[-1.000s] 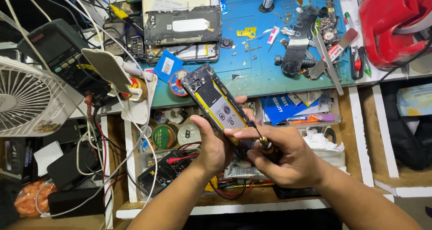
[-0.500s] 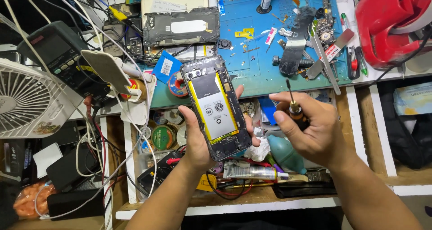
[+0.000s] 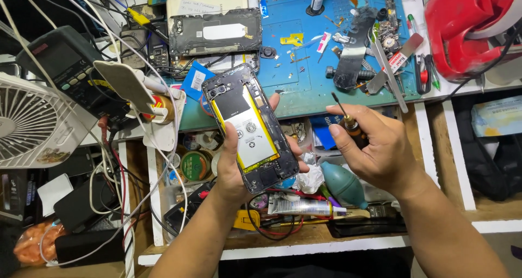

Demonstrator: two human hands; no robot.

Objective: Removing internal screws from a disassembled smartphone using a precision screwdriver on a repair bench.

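My left hand (image 3: 235, 166) grips an opened smartphone (image 3: 250, 127) from below, its back cover off and the white battery with yellow edging facing up. The phone tilts with its camera end toward the blue work mat (image 3: 304, 66). My right hand (image 3: 378, 147) is apart from the phone, to its right, closed around a small screwdriver (image 3: 347, 120) whose thin tip points up and to the left.
A second opened phone (image 3: 215, 32) lies at the back on the mat among loose parts, tweezers (image 3: 389, 68) and screws. A white fan (image 3: 27, 123) and a multimeter (image 3: 68, 66) stand left. A red device (image 3: 470, 28) sits right. An open drawer (image 3: 304, 202) of clutter lies below.
My right hand has lifted the screwdriver off the phone and drawn away to the right. My left hand has turned the phone more upright and raised it.
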